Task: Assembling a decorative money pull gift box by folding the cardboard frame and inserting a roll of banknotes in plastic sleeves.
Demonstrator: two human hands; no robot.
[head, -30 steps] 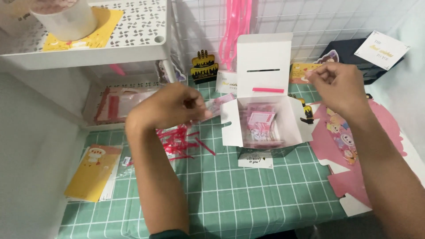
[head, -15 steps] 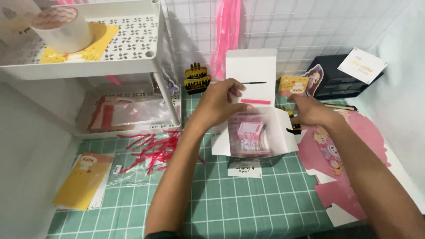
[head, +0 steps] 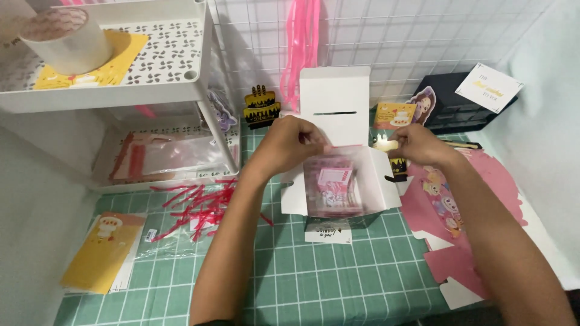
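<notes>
The open top of the white cardboard box (head: 338, 181) is approached from above, but its raised lid (head: 336, 102) closes off the back and its spread side flaps (head: 383, 181) narrow the sides. Both the left hand (head: 290, 145) and the right hand (head: 417, 145) are held over the opening. Bare green gridded cutting mat (head: 338, 284) is left open in front. On the left, passage is hemmed by the white perforated shelf rack (head: 121, 84) and a scatter of red twist ties (head: 193, 205); on the right, by pink printed card sheets (head: 459, 211).
</notes>
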